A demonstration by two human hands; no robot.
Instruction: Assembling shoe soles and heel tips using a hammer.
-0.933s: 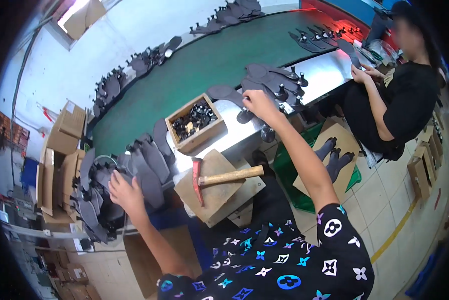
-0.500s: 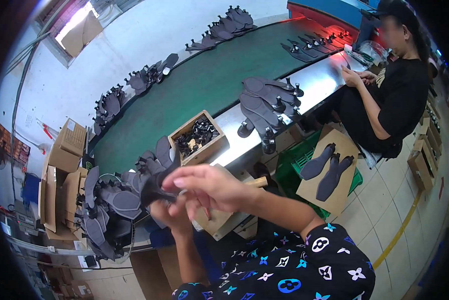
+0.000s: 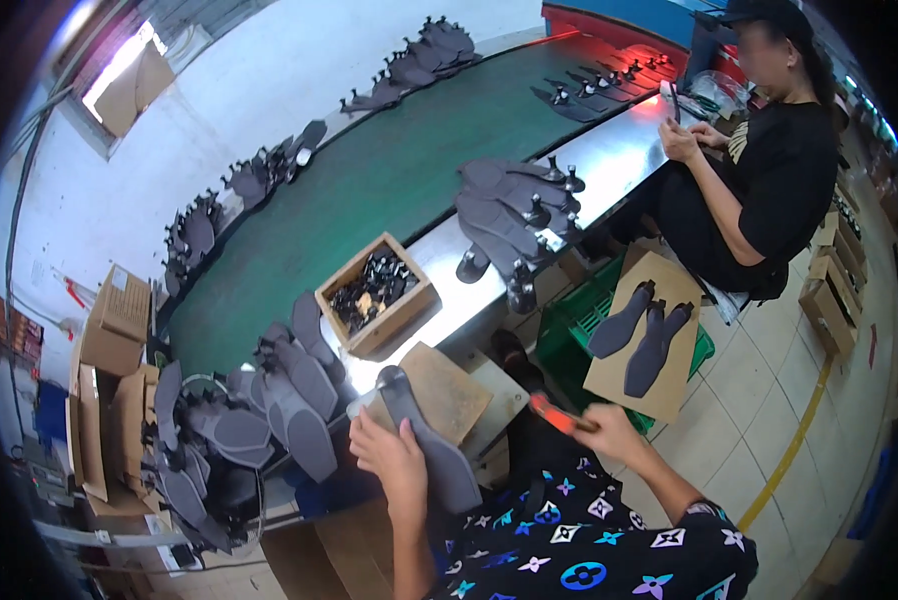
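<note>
My left hand [image 3: 391,458] grips a dark grey shoe sole [image 3: 439,450] by its side. The narrow heel end of the sole lies over a worn tan board [image 3: 449,390] at the table's front edge, and its wide toe end points towards me. Out to the right, my right hand [image 3: 611,436] is closed round a hammer [image 3: 561,414] with a red-orange part showing. The hammer is held in the air, apart from the sole. Just beyond the board stands a wooden box [image 3: 401,318] of small black heel pieces [image 3: 374,287].
Heeled soles [image 3: 294,400] are piled at the left, beside cardboard boxes [image 3: 119,310]. More soles [image 3: 514,205] lie on the metal ledge by the green conveyor belt [image 3: 369,180]. A co-worker [image 3: 769,170] sits at the right, near a green crate [image 3: 569,310] topped with cardboard and soles.
My hands have moved apart. The left has brought the sole down to the board. My right hand has left the sole and swung right, now holding the hammer.
</note>
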